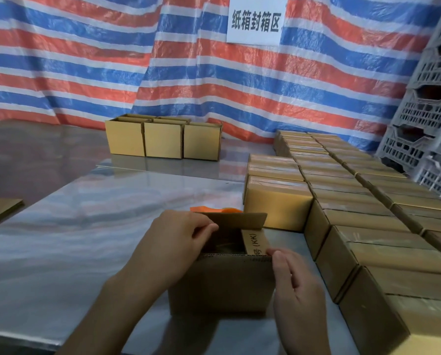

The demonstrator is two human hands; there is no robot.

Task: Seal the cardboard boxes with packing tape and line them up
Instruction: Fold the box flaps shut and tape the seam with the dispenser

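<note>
Now L hand (178,235), R hand (297,285) hold box (219,285) (open).

This is a packing place. Rows of taped cardboard boxes (355,201) fill a shiny table (86,226), by a striped tarp (86,60) and stacked plastic crates (429,111).
</note>
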